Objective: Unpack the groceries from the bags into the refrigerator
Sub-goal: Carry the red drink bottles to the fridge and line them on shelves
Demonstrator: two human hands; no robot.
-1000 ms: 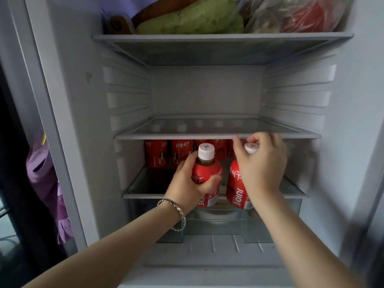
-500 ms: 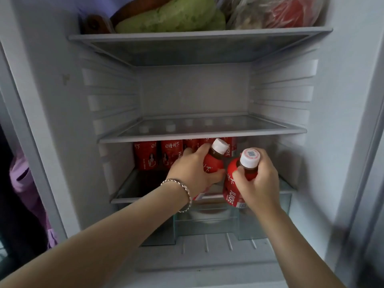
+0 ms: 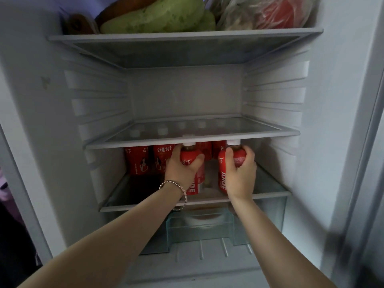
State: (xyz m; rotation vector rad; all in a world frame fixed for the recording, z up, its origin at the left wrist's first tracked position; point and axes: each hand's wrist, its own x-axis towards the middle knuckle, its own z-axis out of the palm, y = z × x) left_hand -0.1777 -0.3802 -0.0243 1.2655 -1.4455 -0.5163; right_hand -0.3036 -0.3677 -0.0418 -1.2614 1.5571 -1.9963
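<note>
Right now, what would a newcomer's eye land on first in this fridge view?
Mid-frame, the left hand grips a red juice bottle and the right hand grips a second juice bottle, both upright at the lower glass shelf. Behind them stands a row of matching red bottles. On the top shelf lie a large green gourd and a clear plastic bag with red contents.
</note>
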